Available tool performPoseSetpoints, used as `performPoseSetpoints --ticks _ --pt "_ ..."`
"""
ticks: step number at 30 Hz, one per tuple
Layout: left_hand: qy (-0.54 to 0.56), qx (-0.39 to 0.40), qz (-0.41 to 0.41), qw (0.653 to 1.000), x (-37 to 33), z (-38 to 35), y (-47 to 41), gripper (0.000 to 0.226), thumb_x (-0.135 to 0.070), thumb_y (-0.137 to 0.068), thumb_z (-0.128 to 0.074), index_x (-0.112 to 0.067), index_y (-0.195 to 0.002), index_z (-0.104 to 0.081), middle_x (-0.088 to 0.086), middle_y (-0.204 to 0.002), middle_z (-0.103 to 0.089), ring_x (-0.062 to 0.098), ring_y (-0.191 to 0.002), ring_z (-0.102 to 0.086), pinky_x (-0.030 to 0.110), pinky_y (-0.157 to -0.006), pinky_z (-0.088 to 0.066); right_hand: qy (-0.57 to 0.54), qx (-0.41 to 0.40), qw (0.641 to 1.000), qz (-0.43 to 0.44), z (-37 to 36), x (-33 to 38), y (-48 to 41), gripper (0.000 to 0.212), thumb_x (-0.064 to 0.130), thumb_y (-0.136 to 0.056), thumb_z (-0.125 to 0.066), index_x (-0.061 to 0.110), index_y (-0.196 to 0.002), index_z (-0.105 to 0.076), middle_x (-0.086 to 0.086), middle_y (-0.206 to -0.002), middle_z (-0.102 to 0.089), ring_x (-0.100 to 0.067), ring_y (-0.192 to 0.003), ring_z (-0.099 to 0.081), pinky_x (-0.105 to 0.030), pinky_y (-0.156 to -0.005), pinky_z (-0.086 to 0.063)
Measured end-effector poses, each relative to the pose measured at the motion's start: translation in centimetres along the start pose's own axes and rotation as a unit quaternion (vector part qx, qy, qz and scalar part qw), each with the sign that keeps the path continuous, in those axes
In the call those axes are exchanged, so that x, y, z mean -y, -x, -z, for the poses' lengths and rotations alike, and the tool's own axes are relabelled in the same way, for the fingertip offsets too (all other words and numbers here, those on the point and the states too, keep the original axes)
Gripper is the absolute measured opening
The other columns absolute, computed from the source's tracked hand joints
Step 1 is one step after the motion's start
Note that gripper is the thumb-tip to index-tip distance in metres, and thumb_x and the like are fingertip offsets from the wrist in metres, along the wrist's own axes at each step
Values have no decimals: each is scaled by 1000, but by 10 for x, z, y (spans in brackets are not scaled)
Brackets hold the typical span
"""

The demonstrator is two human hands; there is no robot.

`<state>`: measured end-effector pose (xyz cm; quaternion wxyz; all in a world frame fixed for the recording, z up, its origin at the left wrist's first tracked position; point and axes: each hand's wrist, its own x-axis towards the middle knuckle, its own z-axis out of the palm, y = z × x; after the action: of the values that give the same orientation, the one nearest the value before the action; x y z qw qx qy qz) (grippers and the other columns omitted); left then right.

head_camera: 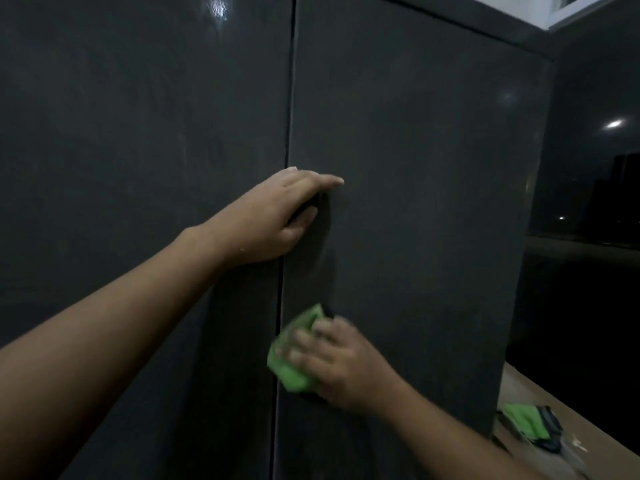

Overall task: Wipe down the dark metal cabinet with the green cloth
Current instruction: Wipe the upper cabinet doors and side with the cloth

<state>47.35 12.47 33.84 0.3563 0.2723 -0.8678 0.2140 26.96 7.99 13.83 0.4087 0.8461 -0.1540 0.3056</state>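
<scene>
Green cloth [290, 355], bunched into a pad, sits low and centre in the frame, flat against the dark cabinet [415, 202] at the foot of a slim vertical handle [327, 271]. The right hand [334, 362], blurred, has its fingers curled over the cloth and pins it to the door. Higher up, at mid-frame, the left hand [277, 216] wraps fingers and thumb round the handle's top, just right of the seam [289, 98] between the two doors. At the lower right edge a second cloth [524, 419] lies on a pale counter [519, 382].

Likely risks: a tug from the upper hand could swing the door open mid-wipe, the pad may snag on the handle's lower end, and the glossy face would probably show streaks.
</scene>
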Motion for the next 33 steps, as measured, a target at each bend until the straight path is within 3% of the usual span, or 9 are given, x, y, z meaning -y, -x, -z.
performPoseSetpoints --ticks 3,5,8,10,12,17,21,28,33 --pt "-54 30 -2 998 0 2 2 54 -19 -96 -53 -30 -146 -38 -15 -141 -42 1 -134 -32 23 -119 -7 37 104 989 96 5 -3 23 44 47 -91 -57 38 -134 -58 16 -140 -56 -13 -111 -53 -32 -96 -41" --pt "-80 40 -6 996 0 1 3 56 -21 -94 -55 -31 -146 -37 -11 -147 -40 6 -138 -31 24 -119 -2 38 82 992 84 15 -23 21 46 43 -90 -57 36 -136 -57 14 -139 -58 -16 -104 -56 -33 -90 -42" --pt "-101 33 -19 994 -2 -1 4 58 -19 -92 -56 -29 -146 -39 -6 -147 -43 9 -138 -34 26 -120 -3 2 -41 994 -98 30 -45 8 56 32 -83 -62 25 -138 -57 0 -138 -61 -28 -95 -60 -36 -87 -46" --pt "-107 28 -17 994 -3 -2 4 58 -20 -92 -57 -28 -146 -39 -5 -147 -42 10 -138 -33 26 -120 -1 -48 -120 959 -253 33 -41 -6 57 27 -80 -61 19 -136 -61 -4 -139 -60 -29 -97 -54 -34 -95 -44" --pt "-114 20 -18 993 -3 -3 4 57 -21 -91 -57 -28 -146 -40 -5 -147 -42 11 -138 -33 25 -119 -1 -84 -147 936 -308 28 -26 -16 56 28 -78 -60 16 -133 -64 -8 -137 -60 -25 -101 -47 -30 -100 -40" --pt "-173 19 -22 984 -4 -10 6 56 -29 -91 -55 -31 -145 -39 -6 -147 -40 14 -139 -33 33 -121 -5 -85 4 992 -90 6 7 12 59 31 -73 -72 24 -130 -58 1 -132 -60 -22 -98 -57 -37 -85 -50" --pt "-251 18 -27 967 -10 -17 6 57 -33 -88 -52 -33 -144 -39 0 -144 -41 23 -136 -36 44 -121 -10 -53 36 996 -60 -2 4 46 65 25 -74 -77 27 -135 -56 7 -135 -55 -21 -99 -59 -36 -86 -51" --pt "-262 25 -41 964 -41 -62 -23 59 -34 -83 -53 -36 -140 -39 4 -139 -42 26 -133 -37 60 -118 -5 -42 -33 969 -239 21 -34 92 51 17 -80 -63 14 -131 -65 -6 -136 -58 -25 -101 -50 -33 -99 -44" --pt "-278 13 -51 959 -50 -101 -42 56 -31 -81 -52 -32 -137 -46 6 -132 -44 27 -128 -38 67 -114 -2 -40 -124 864 -487 42 -94 117 68 -2 -76 -58 13 -143 -53 -10 -146 -51 -34 -124 -44 -19 -109 -23"
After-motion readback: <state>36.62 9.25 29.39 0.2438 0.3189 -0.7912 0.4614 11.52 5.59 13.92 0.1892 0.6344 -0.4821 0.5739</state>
